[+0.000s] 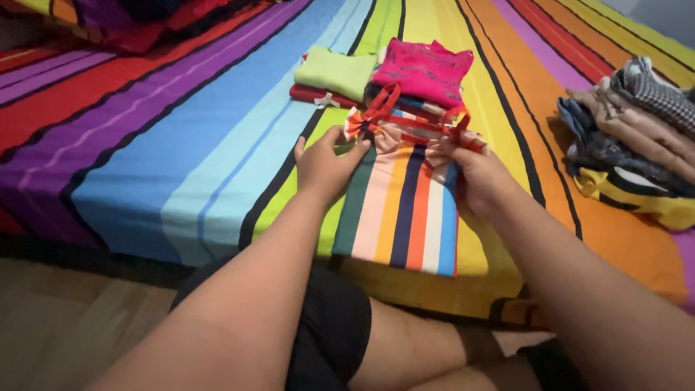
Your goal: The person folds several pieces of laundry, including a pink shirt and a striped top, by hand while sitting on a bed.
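The bed [181,145] carries a rainbow-striped sheet. On it lie a striped garment [402,210], a folded green top [334,71], a folded pink top [423,69] and, at right, a pile of unfolded clothes [637,137].

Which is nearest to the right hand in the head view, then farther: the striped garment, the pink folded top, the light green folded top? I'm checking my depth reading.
1. Striped garment: held by the right hand at its upper edge.
2. Pink folded top: beyond the hand, on the stack.
3. Light green folded top: farthest, up and to the left.
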